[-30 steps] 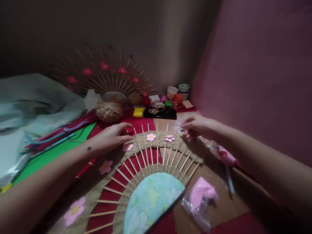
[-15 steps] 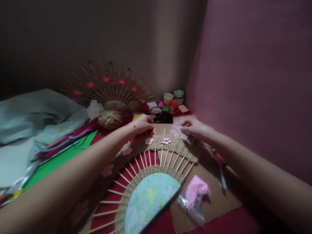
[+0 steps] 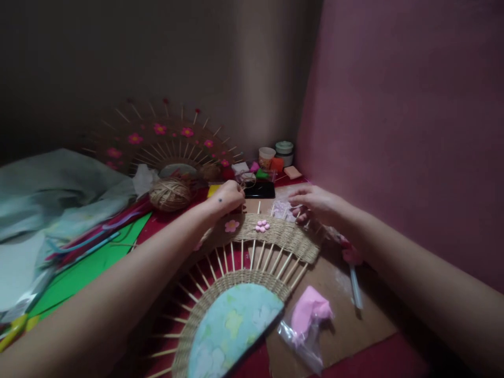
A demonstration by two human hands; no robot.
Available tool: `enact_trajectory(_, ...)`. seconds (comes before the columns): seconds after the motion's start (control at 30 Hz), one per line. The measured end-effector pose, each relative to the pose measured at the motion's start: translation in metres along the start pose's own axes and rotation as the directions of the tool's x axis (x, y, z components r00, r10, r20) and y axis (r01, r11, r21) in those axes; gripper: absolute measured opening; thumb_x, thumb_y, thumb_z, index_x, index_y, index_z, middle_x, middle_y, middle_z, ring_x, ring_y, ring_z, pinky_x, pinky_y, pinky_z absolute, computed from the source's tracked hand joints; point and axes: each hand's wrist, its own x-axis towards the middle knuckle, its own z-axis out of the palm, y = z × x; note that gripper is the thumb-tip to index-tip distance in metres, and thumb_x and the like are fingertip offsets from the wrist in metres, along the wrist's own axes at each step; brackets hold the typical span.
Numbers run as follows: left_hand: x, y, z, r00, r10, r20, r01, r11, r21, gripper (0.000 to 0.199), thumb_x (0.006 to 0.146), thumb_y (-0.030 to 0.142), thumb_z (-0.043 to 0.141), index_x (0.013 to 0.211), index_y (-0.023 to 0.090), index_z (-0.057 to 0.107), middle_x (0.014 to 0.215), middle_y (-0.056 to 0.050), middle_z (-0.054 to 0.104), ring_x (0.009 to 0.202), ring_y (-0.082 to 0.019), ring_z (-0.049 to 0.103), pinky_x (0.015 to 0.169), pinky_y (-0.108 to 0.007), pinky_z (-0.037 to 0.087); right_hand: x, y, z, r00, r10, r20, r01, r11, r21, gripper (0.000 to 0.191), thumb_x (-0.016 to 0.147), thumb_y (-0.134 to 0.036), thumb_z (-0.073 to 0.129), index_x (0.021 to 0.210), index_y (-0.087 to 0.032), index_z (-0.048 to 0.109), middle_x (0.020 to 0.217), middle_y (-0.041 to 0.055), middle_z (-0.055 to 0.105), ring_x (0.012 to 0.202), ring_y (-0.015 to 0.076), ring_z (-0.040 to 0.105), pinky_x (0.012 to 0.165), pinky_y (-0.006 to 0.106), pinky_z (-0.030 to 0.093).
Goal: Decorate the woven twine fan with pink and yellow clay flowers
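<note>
A woven half-round fan [image 3: 291, 239] with bare sticks and a pale blue flowered centre [image 3: 232, 320] lies in front of me. On its woven band sit a flat pink flower [image 3: 232, 226] and a flower of separate pink petals [image 3: 262, 226]. My left hand [image 3: 230, 196] is closed at the band's far edge by the stick tips; its fingertips are partly hidden, so what they hold cannot be made out. Over the right end of the band, my right hand [image 3: 317, 203] has its fingers apart, close to the stick tips and crumpled clear plastic [image 3: 282, 209].
Pink clay in a clear bag [image 3: 309, 315] lies on brown cardboard [image 3: 346, 336]. A twine ball [image 3: 170, 193], a black phone [image 3: 260, 190], cups [image 3: 266, 156] and clay pieces stand farther back. Another flowered fan [image 3: 173, 137] leans at the wall. Scissors [image 3: 16, 331] lie at left.
The view has shifted slightly, so the fan appears further left. My right hand has lowered towards the stick tips, its fingers spreading. My left hand stays closed at the far edge.
</note>
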Motion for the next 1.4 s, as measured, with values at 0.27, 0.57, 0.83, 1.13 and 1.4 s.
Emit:
enact_trajectory(0.27,-0.021,-0.004,-0.025,0.988,0.046,-0.15,-0.074,0.979,-0.189,0.015,0.075,0.01,0.055,0.088,0.015,0.061,0.057,0.002,0.055,0.054,-0.012,0.057,0.055,-0.023,0.044,0.017,-0.007,-0.016,0.958,-0.033,0.285,-0.003,0.992,0.125,0.012,0.088,-0.026,0.056,0.084,-0.015,0.058,0.07,0.0066,0.066,0.049,0.011,0.056,0.043,0.022,0.044)
enact_trajectory(0.57,-0.023,-0.012,-0.028,0.985,0.085,-0.152,-0.131,0.935,-0.329,0.014,0.074,0.009,0.054,0.085,0.017,0.06,0.059,0.0,0.055,0.051,-0.011,0.053,0.055,-0.026,0.046,0.041,-0.014,-0.013,0.777,0.035,0.629,-0.157,0.978,0.139,0.032,0.091,-0.035,0.048,0.098,-0.011,0.067,0.063,0.0032,0.065,0.052,0.0112,0.058,0.049,0.021,0.046)
enact_trajectory(0.83,-0.036,-0.007,-0.034,0.974,0.124,-0.188,-0.181,0.928,-0.325,0.015,0.074,0.015,0.058,0.089,0.017,0.06,0.061,0.0,0.056,0.051,-0.01,0.051,0.05,-0.024,0.041,0.033,-0.016,0.007,0.667,-0.053,0.743,-0.273,0.911,0.31,0.039,0.091,-0.026,0.035,0.11,-0.005,0.062,0.069,0.0065,0.068,0.055,0.0118,0.059,0.056,0.021,0.048)
enact_trajectory(1.13,-0.057,-0.004,-0.044,0.921,0.255,-0.294,-0.309,0.939,-0.152,0.025,0.074,0.027,0.063,0.097,0.015,0.065,0.077,-0.003,0.064,0.07,-0.015,0.058,0.063,-0.028,0.045,0.039,-0.016,0.015,0.542,-0.162,0.825,-0.241,0.91,0.337,0.038,0.072,-0.005,0.047,0.105,-0.004,0.065,0.079,0.0088,0.073,0.067,0.0135,0.067,0.067,0.023,0.052)
enact_trajectory(1.4,-0.104,0.0,-0.024,0.68,0.719,-0.143,-0.683,0.692,0.233,0.023,0.085,0.03,0.057,0.104,0.025,0.069,0.088,-0.005,0.057,0.081,-0.016,0.053,0.071,-0.028,0.045,0.037,-0.011,0.014,0.479,-0.236,0.846,-0.202,0.908,0.367,0.044,0.071,-0.008,0.052,0.115,-0.005,0.061,0.091,0.0104,0.072,0.08,0.0157,0.066,0.076,0.026,0.051)
